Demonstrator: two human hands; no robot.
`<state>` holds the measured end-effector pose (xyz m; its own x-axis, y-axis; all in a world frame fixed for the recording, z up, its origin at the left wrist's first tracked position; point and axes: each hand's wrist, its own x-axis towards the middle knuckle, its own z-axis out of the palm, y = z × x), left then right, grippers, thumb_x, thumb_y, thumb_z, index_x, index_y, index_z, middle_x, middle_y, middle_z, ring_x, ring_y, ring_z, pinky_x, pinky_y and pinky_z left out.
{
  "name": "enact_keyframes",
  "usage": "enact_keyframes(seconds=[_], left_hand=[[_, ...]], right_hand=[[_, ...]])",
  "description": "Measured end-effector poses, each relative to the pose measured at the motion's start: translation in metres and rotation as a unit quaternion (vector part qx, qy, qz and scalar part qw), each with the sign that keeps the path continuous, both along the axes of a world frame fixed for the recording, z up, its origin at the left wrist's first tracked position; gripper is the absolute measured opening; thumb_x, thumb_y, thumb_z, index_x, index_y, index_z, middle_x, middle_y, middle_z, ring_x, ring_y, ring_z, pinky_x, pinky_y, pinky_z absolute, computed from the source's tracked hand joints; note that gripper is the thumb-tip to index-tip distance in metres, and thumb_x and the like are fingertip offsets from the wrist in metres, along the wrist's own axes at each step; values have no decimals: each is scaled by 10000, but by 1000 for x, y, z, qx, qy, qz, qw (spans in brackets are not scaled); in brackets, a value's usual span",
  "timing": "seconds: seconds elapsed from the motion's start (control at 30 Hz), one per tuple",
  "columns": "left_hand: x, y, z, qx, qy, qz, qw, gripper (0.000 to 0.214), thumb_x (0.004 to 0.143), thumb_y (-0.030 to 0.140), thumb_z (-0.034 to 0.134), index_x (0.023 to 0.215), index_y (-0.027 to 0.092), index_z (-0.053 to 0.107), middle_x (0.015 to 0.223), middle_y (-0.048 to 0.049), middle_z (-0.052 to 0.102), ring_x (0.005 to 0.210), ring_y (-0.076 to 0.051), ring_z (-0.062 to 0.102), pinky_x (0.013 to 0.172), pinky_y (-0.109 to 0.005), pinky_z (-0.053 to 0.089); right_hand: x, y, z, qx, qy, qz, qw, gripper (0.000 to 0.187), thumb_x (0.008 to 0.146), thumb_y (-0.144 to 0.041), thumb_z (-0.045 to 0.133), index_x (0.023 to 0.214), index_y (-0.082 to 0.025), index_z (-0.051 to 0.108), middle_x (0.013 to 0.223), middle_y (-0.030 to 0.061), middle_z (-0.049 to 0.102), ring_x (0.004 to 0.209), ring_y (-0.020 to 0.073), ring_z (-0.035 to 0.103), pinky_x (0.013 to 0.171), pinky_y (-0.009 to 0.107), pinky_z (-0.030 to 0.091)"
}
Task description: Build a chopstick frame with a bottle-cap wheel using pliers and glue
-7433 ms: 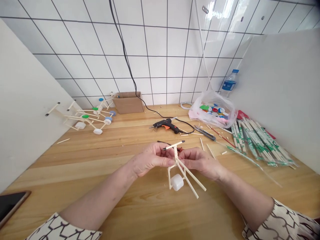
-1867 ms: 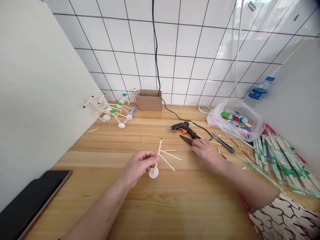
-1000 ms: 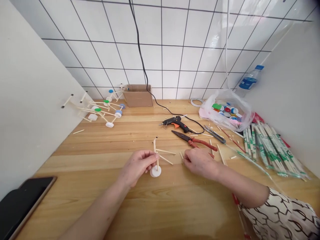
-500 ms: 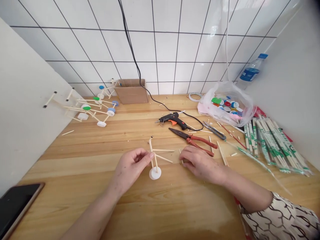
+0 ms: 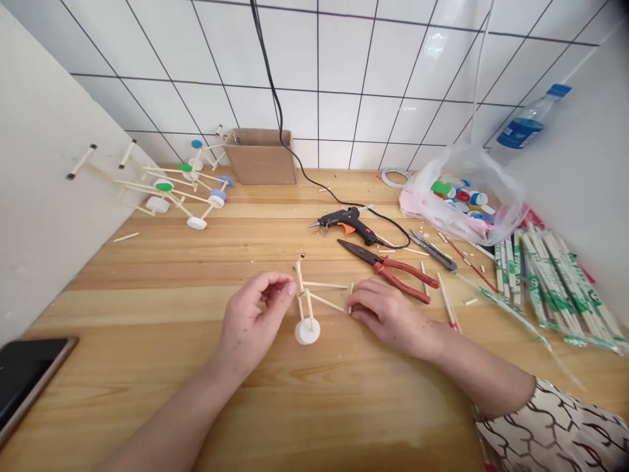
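Note:
A small frame of pale wooden sticks (image 5: 308,303) stands on the table, with white bottle caps (image 5: 307,331) as wheels at its near end. It has a bent upright with a dark tip, and two sticks reach from it to the right. Just left of the upright is my left hand (image 5: 255,311), its thumb and forefinger bent and slightly parted, seemingly off the wood. Between the fingertips of my right hand (image 5: 388,314) is a short wooden stick (image 5: 350,299), held close to the ends of the two reaching sticks.
Beyond my right hand lie red-handled pliers (image 5: 393,269), a black glue gun (image 5: 344,223) and snips (image 5: 435,252). Wrapped chopsticks (image 5: 560,285) and a bag of bottle caps (image 5: 462,203) sit right. Finished stick models (image 5: 181,190), a cardboard box (image 5: 260,160) and a phone (image 5: 32,380) are left.
My left fingers have slid left off the stick frame, which stays in place. My right hand still pinches the short stick, now nearer the frame's right-hand ends. The view has shifted slightly.

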<state>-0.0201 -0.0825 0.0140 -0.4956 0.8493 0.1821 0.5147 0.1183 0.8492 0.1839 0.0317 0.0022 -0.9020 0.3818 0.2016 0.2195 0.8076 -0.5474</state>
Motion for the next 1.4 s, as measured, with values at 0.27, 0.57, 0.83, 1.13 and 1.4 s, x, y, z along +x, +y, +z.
enact_keyframes(seconds=[0.27, 0.57, 0.83, 1.13, 1.4], left_hand=[[-3, 3, -9, -27, -46, 11, 999, 225, 800, 395, 583, 868, 185, 628, 806, -20, 671, 742, -164, 622, 692, -269, 509], [-3, 2, -8, 3, -16, -31, 999, 224, 849, 322, 536, 985, 199, 664, 935, -26, 691, 818, -156, 627, 764, -269, 512], [-3, 1, -12, 16, -19, -57, 998, 219, 853, 283, 535, 992, 192, 678, 995, -41, 698, 864, -161, 643, 771, -266, 526], [-2, 2, -12, 9, -29, -66, 997, 237, 852, 303, 547, 1007, 187, 683, 1017, -55, 704, 902, -178, 650, 778, -280, 532], [-1, 1, -10, -1, -24, -69, 997, 224, 860, 306, 535, 983, 202, 690, 1010, -44, 706, 895, -177, 652, 790, -289, 533]], right_hand=[[5, 1, 2, 2, 38, -37, 999, 135, 829, -76, 533, 903, -171, 593, 915, 79, 657, 882, 201, 606, 781, 348, 508], [6, -3, -5, 65, 14, -59, 996, 146, 820, -144, 612, 962, -172, 597, 920, 81, 644, 916, 225, 590, 827, 394, 486], [5, -4, -6, 82, 2, -24, 996, 171, 879, -150, 524, 1024, -178, 610, 943, 87, 623, 882, 201, 561, 767, 360, 489], [2, -3, -8, 78, 13, -15, 997, 159, 907, -150, 481, 976, -172, 623, 945, 95, 626, 882, 201, 561, 760, 352, 492], [-1, -5, -7, 78, 19, -13, 997, 157, 902, -136, 478, 956, -157, 623, 919, 102, 638, 866, 200, 571, 753, 348, 502]])
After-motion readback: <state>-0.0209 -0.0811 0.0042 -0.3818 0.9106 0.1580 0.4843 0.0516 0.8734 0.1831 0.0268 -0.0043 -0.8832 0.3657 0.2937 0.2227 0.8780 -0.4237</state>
